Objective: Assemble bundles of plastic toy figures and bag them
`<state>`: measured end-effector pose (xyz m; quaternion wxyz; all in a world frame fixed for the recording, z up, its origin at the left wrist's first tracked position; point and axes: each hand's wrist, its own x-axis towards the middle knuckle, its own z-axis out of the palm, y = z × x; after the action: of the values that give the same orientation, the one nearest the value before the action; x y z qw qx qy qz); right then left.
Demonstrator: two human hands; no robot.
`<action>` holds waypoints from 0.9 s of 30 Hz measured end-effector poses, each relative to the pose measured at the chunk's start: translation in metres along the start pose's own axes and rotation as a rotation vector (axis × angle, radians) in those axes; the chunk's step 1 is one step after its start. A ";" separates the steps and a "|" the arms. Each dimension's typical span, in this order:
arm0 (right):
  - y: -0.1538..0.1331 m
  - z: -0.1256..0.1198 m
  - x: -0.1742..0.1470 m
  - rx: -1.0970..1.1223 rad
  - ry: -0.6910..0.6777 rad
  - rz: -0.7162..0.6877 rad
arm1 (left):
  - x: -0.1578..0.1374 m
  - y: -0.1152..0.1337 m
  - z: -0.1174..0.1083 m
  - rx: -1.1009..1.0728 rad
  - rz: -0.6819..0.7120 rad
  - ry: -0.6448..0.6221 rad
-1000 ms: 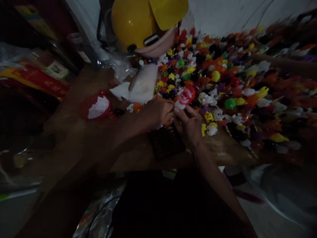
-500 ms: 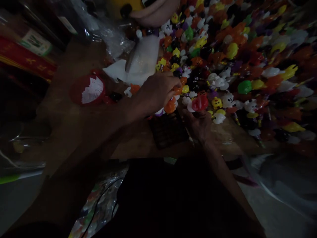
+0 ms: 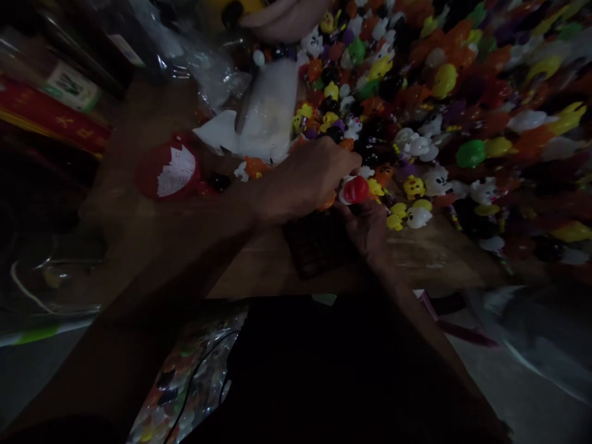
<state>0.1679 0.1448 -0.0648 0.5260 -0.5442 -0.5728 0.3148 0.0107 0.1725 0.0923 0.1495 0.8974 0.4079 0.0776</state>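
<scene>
My right hand [image 3: 367, 225] is closed around the lower side of a small red-and-white plastic toy [image 3: 355, 190], whose red part faces up. My left hand [image 3: 321, 172] arches over from the left with its fingers curled beside that toy; what they hold is hidden behind the knuckles. Under the left hand peeks a bit of an orange toy [image 3: 327, 201]. Below both hands lies a dark gridded tray [image 3: 317, 246] on the wooden table [image 3: 259, 265]. Close to the right hand are yellow toys [image 3: 396, 217] and a white one [image 3: 419, 216].
A large heap of colourful small toys [image 3: 444, 80] covers the right and back. At left stands a red container [image 3: 148, 179] with paper slips [image 3: 178, 172]. White plastic bags [image 3: 268, 117] lie behind it. Another person's arm [image 3: 291, 21] reaches in at the top.
My left hand has moved right, from an orange toy towards the red-and-white toy. My right hand has drawn that toy slightly left, and the view has shifted a little.
</scene>
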 end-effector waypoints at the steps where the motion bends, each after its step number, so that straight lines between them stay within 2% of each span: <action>1: 0.002 0.000 0.000 -0.015 -0.003 -0.009 | 0.002 0.000 0.000 0.054 0.019 -0.017; 4: 0.008 0.000 -0.001 -0.007 0.000 -0.001 | 0.003 -0.005 -0.001 0.118 -0.024 -0.016; 6: 0.009 0.000 -0.002 -0.012 0.007 -0.012 | 0.001 -0.009 -0.003 0.071 -0.071 0.015; 9: 0.005 -0.002 -0.005 -0.066 -0.015 -0.054 | -0.002 -0.012 -0.005 0.019 -0.069 0.045; 15: -0.006 -0.009 -0.007 -0.093 -0.127 -0.082 | 0.005 -0.003 -0.008 0.093 -0.131 -0.065; 18: -0.005 -0.008 -0.007 -0.165 -0.171 -0.096 | 0.005 -0.003 -0.011 0.065 -0.170 -0.040; 22: -0.001 -0.006 -0.005 -0.182 -0.211 -0.136 | 0.003 -0.013 -0.010 0.014 -0.139 -0.001; 27: -0.004 -0.008 -0.003 -0.207 -0.249 -0.199 | 0.005 -0.022 -0.009 -0.003 -0.070 -0.038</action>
<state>0.1743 0.1398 -0.0599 0.4208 -0.4929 -0.7139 0.2653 -0.0038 0.1914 0.0932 0.1611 0.8837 0.4360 0.0556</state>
